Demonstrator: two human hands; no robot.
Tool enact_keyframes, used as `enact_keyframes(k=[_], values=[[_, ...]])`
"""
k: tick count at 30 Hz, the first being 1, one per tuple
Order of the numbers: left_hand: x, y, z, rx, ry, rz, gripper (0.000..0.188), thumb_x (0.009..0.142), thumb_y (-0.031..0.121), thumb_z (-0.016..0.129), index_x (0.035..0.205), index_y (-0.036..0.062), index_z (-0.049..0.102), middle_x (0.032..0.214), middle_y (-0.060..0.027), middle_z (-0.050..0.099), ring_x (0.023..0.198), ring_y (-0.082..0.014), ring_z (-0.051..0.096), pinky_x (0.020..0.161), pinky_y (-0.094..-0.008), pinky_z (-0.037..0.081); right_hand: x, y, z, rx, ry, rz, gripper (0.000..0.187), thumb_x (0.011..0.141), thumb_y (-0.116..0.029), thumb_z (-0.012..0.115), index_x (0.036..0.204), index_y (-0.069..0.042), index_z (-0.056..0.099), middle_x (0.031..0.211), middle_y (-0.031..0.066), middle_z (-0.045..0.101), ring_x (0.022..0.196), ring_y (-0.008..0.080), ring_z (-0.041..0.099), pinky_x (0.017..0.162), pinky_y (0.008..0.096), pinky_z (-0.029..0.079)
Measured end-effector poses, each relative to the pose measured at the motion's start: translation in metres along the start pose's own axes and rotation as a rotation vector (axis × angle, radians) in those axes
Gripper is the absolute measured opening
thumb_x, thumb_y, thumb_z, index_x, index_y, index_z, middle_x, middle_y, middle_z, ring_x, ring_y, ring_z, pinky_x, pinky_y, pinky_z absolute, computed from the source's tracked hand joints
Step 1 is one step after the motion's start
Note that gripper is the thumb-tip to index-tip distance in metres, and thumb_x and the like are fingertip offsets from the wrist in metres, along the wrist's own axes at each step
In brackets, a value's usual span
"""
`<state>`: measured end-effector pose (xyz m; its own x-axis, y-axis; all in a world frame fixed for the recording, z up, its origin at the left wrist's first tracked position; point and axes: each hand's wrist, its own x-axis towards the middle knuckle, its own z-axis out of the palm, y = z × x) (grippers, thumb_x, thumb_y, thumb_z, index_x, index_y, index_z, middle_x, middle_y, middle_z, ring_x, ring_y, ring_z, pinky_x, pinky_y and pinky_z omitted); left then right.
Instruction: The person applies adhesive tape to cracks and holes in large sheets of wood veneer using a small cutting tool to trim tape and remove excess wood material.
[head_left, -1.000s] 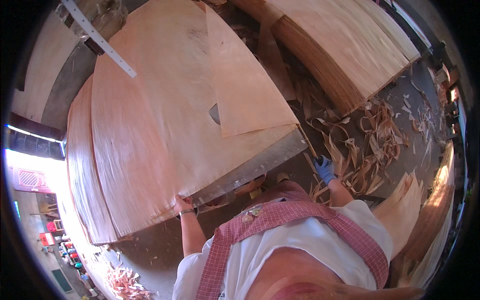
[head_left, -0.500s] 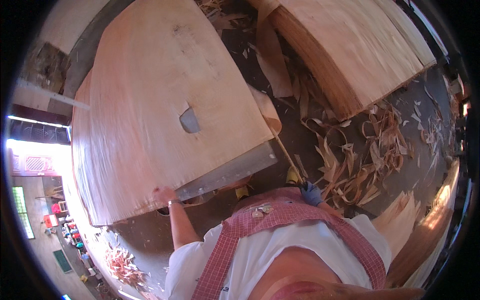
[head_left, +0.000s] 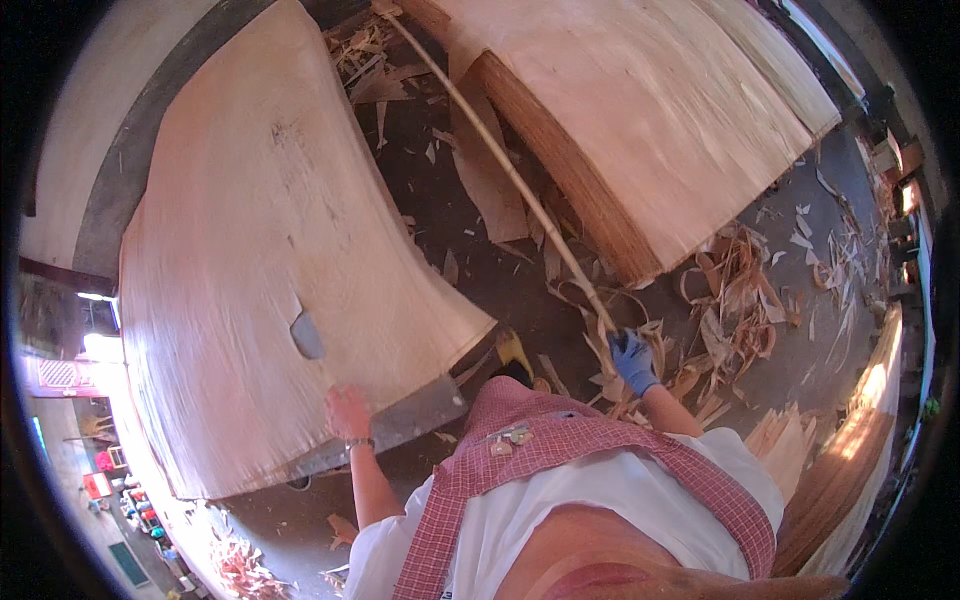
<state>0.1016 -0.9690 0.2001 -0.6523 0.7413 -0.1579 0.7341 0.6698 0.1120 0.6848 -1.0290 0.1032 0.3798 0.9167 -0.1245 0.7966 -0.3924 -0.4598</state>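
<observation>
A large pale wood veneer sheet with a ragged hole lies on a grey metal-edged table. My bare left hand, a band at its wrist, rests on the sheet near its front edge, fingers lying along the surface. Under the sheet's near right corner the table's edge shows. My right hand, in a blue glove, is closed round the near end of a long thin wooden stick. The stick reaches away over the gap to the far side, its far end near the top of the view.
A thick stack of veneer sheets with a brown rough side stands at the right. Curled veneer scraps litter the dark floor. More veneer lies at my right side. A yellow-and-black shoe shows below me.
My right hand has moved forward from my waist, and the stick now extends across the gap. My left hand has slid further onto the sheet. The view has shifted somewhat to the right.
</observation>
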Motion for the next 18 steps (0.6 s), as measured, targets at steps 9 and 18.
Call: enact_keyframes(k=[9, 18], values=[[0.09, 0.18, 0.019, -0.137, 0.398, 0.231, 0.05, 0.09, 0.025, 0.059, 0.136, 0.0101, 0.047, 0.138, -0.0129, 0.05, 0.128, -0.0303, 0.047, 0.104, -0.0488, 0.036, 0.257, 0.055, -0.126, -0.334, 0.269, 0.135, 0.039, 0.096, -0.044, 0.053, 0.089, -0.007, 0.064, 0.081, 0.0229, 0.066, 0.076, 0.043, 0.064, 0.065, 0.0508, 0.05], [0.237, 0.358, -0.012, 0.028, 0.076, 0.223, 0.044, 0.092, 0.032, 0.054, 0.13, 0.0088, 0.054, 0.135, -0.0111, 0.055, 0.122, -0.0298, 0.053, 0.1, -0.0489, 0.038, 0.511, -0.004, -0.125, -0.199, 0.269, -0.279, 0.013, 0.089, -0.016, 0.057, 0.091, -0.006, 0.065, 0.087, 0.0186, 0.065, 0.082, 0.0363, 0.063, 0.074, 0.0466, 0.051]])
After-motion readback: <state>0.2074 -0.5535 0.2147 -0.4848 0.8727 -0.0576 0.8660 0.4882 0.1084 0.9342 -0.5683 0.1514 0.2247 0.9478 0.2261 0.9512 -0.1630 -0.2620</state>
